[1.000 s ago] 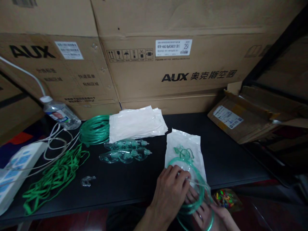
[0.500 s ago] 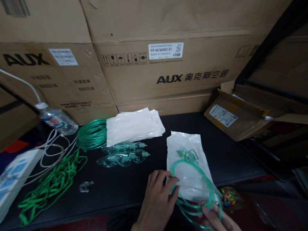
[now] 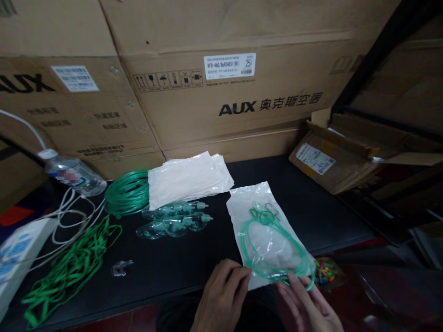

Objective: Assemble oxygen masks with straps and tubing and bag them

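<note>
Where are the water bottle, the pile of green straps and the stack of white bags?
water bottle (image 3: 71, 176), head view, on its label.
green straps (image 3: 71, 267), head view, middle of the pile.
white bags (image 3: 188, 177), head view, centre of the top bag.

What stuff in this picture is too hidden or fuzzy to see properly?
- Water bottle label: blurred, unreadable, head view.
- Left hand and right hand: wrists cut off by the bottom edge.
- Coiled green tubing: partly hidden under the stack of white bags.
- White power strip: cut off by the left edge.
- Colourful packet: too small and dark to identify.
</note>
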Motion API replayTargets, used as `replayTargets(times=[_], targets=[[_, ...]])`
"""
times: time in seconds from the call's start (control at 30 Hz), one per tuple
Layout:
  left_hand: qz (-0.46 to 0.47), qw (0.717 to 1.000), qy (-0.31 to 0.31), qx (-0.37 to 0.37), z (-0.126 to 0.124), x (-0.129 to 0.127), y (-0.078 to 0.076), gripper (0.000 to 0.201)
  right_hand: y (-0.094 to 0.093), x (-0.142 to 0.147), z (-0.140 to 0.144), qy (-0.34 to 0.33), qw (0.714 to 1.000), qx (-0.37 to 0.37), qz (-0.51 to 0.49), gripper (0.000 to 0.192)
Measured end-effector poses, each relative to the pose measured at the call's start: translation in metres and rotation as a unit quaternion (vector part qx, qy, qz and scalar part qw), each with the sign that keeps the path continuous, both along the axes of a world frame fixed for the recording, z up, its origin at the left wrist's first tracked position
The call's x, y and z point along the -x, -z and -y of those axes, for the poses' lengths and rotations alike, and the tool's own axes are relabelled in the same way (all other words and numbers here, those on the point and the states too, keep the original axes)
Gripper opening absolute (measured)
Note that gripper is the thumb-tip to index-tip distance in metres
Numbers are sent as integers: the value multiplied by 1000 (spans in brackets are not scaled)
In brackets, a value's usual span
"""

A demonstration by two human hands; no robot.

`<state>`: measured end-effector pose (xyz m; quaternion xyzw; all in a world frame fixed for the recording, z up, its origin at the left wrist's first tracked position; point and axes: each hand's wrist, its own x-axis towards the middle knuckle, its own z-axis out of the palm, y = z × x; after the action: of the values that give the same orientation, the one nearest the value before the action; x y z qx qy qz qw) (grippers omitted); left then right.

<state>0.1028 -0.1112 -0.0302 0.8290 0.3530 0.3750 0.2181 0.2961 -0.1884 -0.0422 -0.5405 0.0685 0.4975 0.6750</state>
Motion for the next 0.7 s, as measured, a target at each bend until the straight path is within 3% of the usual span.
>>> replayTargets(times=[0.1,0.3,0.53,0.7], targets=[[-17,1000,-6,8,0,-1,-1,21,0,11,-8,14,1000,-5,-6,49],[-90,995,-40,15,-3,-3,-24,20,-3,-4,6,-63,996,-30,56,49],[-118,992,26,-26,-12,-59,-49,33,6,-10,4,-78,991,-37,100,58],[-196,977,57,-57,-27,-84,-56,17,14,3,3,-43,992,-25,115,71]])
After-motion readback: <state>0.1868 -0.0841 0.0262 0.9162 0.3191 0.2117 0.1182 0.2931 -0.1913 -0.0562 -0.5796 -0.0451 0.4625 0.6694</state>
